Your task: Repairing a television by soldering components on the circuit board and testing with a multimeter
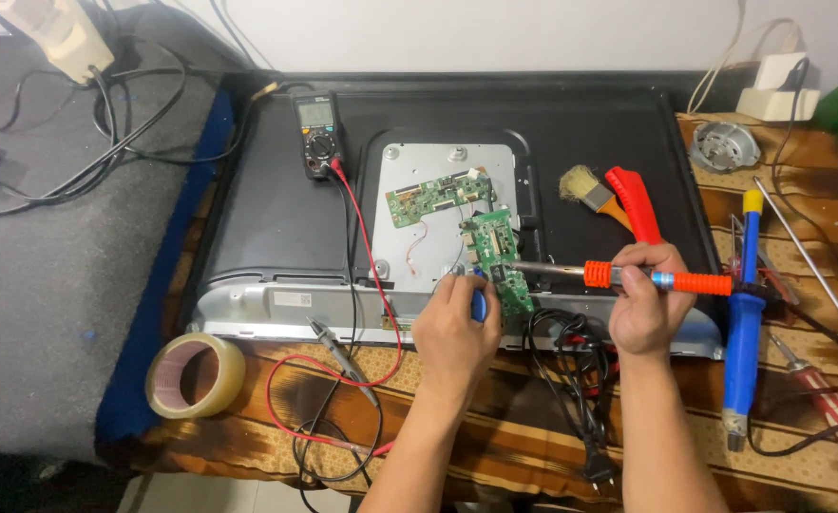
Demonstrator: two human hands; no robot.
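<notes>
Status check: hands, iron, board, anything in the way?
Right hand grips soldering iron, tip at green board. Left hand holds blue-handled tool there. Black cable coiled below.

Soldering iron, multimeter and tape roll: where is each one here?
Soldering iron (661,279): head view, on its orange grip beside the right hand.
Multimeter (317,133): head view, on its dial face.
Tape roll (229,372): head view, on its outer band.

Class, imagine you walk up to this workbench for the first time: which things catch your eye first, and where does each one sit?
At the centre, the right hand holds an orange-handled soldering iron with its tip at a green circuit board, while the left hand grips a blue-handled tool beside it. The board sits on the back of a black flat-panel screen laid face down. A multimeter rests at the upper left of the panel, and a roll of tape lies at the lower left.
</notes>
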